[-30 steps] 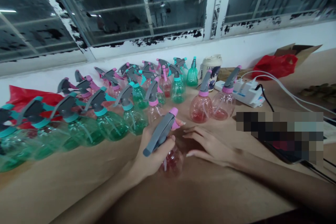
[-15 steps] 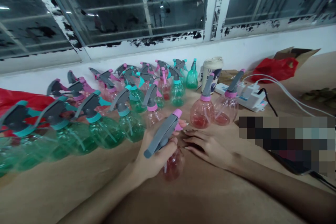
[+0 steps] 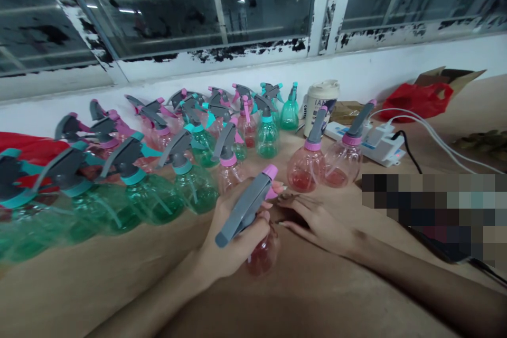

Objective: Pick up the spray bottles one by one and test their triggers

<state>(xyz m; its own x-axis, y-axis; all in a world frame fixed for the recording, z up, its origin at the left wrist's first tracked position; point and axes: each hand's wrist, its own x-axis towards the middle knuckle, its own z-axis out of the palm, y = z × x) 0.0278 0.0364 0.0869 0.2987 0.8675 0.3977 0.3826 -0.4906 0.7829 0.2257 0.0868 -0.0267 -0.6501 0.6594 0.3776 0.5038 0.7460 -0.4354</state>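
Note:
My left hand (image 3: 235, 227) is wrapped round the neck of a pink spray bottle (image 3: 263, 259) with a grey and pink trigger head. The head tilts up to the right, and reddish liquid shows in the round body below my fingers. Beside it on the right, my right hand (image 3: 312, 219) rests on the table with its fingers stretched out and slightly bent, holding nothing. Just beyond stand two more pink spray bottles, a nearer one (image 3: 304, 171) and one to its right (image 3: 344, 165). Left of my hands, green spray bottles (image 3: 194, 187) stand in a slanting row.
More pink and green spray bottles crowd against the wall behind, near a paper coffee cup (image 3: 317, 97). A white power strip (image 3: 382, 145) with cables lies to the right. Red plastic bags lie on the left (image 3: 29, 148) and far right (image 3: 415, 100). Windows rise behind.
My view has shifted slightly, so the bottles on the left appear further left. Both hands stay nearly in place, the left one still round the pink spray bottle.

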